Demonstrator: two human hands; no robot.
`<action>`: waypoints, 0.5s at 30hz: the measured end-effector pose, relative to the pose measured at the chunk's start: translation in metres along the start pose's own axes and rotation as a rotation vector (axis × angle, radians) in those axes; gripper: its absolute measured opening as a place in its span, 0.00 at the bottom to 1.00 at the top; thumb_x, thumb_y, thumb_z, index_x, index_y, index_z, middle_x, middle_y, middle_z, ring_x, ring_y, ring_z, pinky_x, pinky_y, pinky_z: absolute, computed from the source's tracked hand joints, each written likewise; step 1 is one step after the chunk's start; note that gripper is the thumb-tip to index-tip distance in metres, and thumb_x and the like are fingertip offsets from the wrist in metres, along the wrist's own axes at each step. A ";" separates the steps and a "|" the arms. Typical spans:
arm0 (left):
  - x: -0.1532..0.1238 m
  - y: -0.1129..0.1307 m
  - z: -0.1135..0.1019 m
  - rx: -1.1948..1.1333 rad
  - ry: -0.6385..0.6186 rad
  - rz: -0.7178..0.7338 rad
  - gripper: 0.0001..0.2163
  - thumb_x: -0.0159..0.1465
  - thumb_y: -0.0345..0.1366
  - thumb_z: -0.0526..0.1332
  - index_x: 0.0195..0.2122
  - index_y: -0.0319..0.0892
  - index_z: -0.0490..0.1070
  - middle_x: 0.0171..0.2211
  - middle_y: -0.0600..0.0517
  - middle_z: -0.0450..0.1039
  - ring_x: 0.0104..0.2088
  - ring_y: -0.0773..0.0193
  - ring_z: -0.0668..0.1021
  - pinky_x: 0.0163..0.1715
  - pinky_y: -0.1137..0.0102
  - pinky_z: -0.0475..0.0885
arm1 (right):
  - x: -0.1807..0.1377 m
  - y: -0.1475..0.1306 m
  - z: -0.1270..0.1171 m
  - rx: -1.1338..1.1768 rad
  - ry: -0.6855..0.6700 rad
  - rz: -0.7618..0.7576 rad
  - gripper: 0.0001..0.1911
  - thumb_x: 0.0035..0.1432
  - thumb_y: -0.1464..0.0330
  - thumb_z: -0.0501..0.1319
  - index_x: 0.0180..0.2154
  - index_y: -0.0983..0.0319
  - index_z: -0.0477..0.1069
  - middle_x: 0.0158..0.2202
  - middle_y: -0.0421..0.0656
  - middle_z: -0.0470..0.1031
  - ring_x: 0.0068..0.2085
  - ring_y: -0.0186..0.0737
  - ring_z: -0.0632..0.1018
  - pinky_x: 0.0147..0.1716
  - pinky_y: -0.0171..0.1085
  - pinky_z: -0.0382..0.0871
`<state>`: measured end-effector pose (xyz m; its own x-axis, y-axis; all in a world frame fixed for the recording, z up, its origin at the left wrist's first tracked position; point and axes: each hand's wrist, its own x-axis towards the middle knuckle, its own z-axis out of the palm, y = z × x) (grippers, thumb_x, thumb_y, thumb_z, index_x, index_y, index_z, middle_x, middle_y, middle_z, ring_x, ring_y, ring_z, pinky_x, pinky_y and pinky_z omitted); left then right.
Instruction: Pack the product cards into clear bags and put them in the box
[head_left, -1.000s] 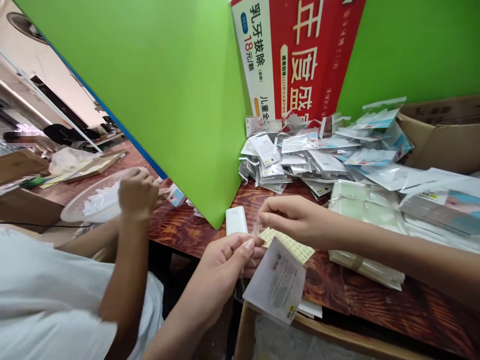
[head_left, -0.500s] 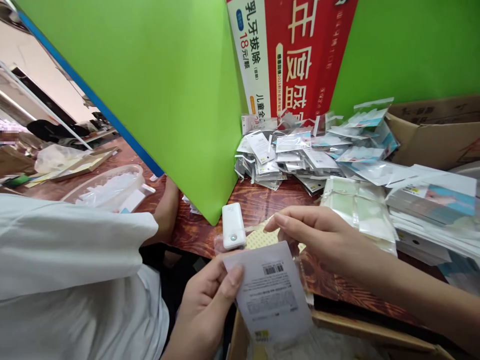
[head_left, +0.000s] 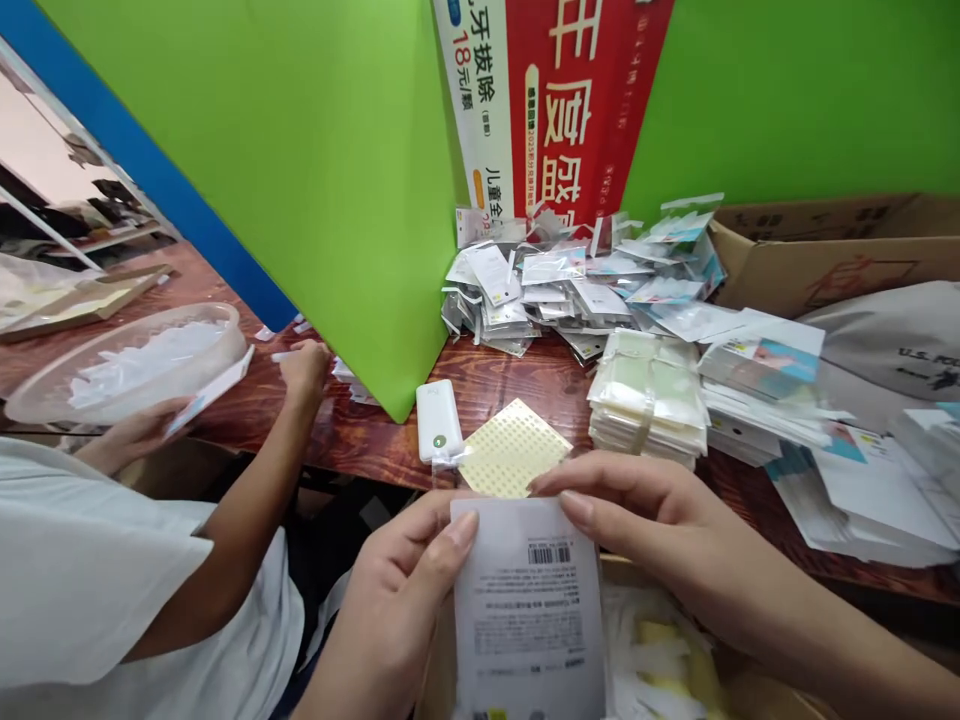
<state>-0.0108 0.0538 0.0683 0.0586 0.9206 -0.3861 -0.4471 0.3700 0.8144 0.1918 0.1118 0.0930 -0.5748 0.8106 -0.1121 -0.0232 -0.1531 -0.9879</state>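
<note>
A white printed card in a clear plastic bag (head_left: 525, 615), with a barcode and small print, is held upright in front of me. My left hand (head_left: 397, 590) grips its upper left edge, thumb across the front. At its top right corner, my right hand (head_left: 660, 530) pinches the bag between thumb and fingers. The bag's clear flap sticks up past the card's top edge. Just behind lies a yellow sheet of small round stickers (head_left: 516, 440), its near edge partly hidden by the bag and fingers. A white power bank (head_left: 438, 425) lies left of the sheet.
Bagged cards (head_left: 517, 290) are heaped against the green partition (head_left: 360, 200). A banded bundle of clear bags (head_left: 649, 390) and card stacks (head_left: 765, 370) lie right, before a cardboard box (head_left: 840, 250). Below my hands is an open box (head_left: 660, 650). A co-worker (head_left: 247, 540) handles a card at left.
My right hand has come down from above the card onto its top right corner. The card is straighter now, and the view has shifted, showing more of the co-worker's hands.
</note>
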 end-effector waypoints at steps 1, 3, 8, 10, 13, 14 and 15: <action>-0.003 0.001 0.001 -0.009 -0.005 -0.009 0.10 0.63 0.38 0.67 0.45 0.46 0.77 0.36 0.50 0.83 0.33 0.61 0.82 0.33 0.73 0.77 | -0.004 -0.001 -0.002 0.004 0.008 0.005 0.09 0.62 0.61 0.64 0.41 0.57 0.79 0.40 0.41 0.79 0.40 0.37 0.79 0.38 0.32 0.73; -0.008 0.003 0.004 -0.031 -0.025 -0.029 0.14 0.62 0.38 0.68 0.50 0.49 0.75 0.37 0.50 0.83 0.34 0.61 0.82 0.34 0.72 0.77 | -0.011 0.001 -0.006 0.039 0.032 0.027 0.09 0.61 0.61 0.66 0.41 0.57 0.80 0.40 0.42 0.80 0.39 0.38 0.79 0.35 0.32 0.73; -0.019 0.004 0.009 -0.061 -0.020 -0.073 0.11 0.59 0.39 0.69 0.43 0.53 0.79 0.33 0.52 0.82 0.32 0.60 0.82 0.32 0.72 0.77 | -0.026 0.009 -0.008 0.207 0.030 0.100 0.07 0.58 0.63 0.69 0.39 0.55 0.81 0.34 0.41 0.80 0.32 0.34 0.78 0.31 0.30 0.71; -0.023 0.002 0.007 -0.051 -0.035 -0.047 0.05 0.57 0.38 0.71 0.35 0.51 0.82 0.32 0.53 0.82 0.30 0.62 0.81 0.30 0.74 0.76 | -0.031 0.008 -0.008 0.213 0.007 0.078 0.05 0.57 0.66 0.69 0.38 0.53 0.82 0.34 0.40 0.81 0.32 0.34 0.78 0.32 0.31 0.72; -0.029 0.000 0.001 -0.062 -0.080 -0.060 0.03 0.55 0.38 0.72 0.30 0.49 0.82 0.27 0.54 0.80 0.26 0.66 0.78 0.26 0.77 0.74 | -0.039 0.006 -0.010 0.125 -0.021 0.039 0.11 0.55 0.73 0.66 0.36 0.51 0.83 0.33 0.40 0.81 0.32 0.34 0.77 0.29 0.29 0.69; -0.032 -0.001 -0.002 -0.071 -0.089 -0.071 0.03 0.55 0.38 0.72 0.29 0.49 0.82 0.26 0.55 0.79 0.24 0.66 0.78 0.24 0.78 0.74 | -0.042 0.005 -0.011 0.082 -0.036 0.025 0.14 0.54 0.75 0.64 0.35 0.51 0.83 0.33 0.39 0.81 0.31 0.33 0.77 0.27 0.28 0.67; -0.034 -0.002 -0.004 -0.075 -0.087 -0.076 0.03 0.54 0.38 0.72 0.29 0.48 0.81 0.25 0.55 0.79 0.24 0.67 0.78 0.24 0.78 0.74 | -0.045 0.005 -0.011 0.041 -0.051 0.010 0.16 0.54 0.77 0.62 0.35 0.51 0.83 0.33 0.39 0.81 0.31 0.33 0.76 0.27 0.28 0.65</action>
<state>-0.0152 0.0215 0.0783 0.1706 0.8989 -0.4037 -0.5036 0.4317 0.7483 0.2267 0.0815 0.0922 -0.6157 0.7795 -0.1154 -0.0504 -0.1851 -0.9814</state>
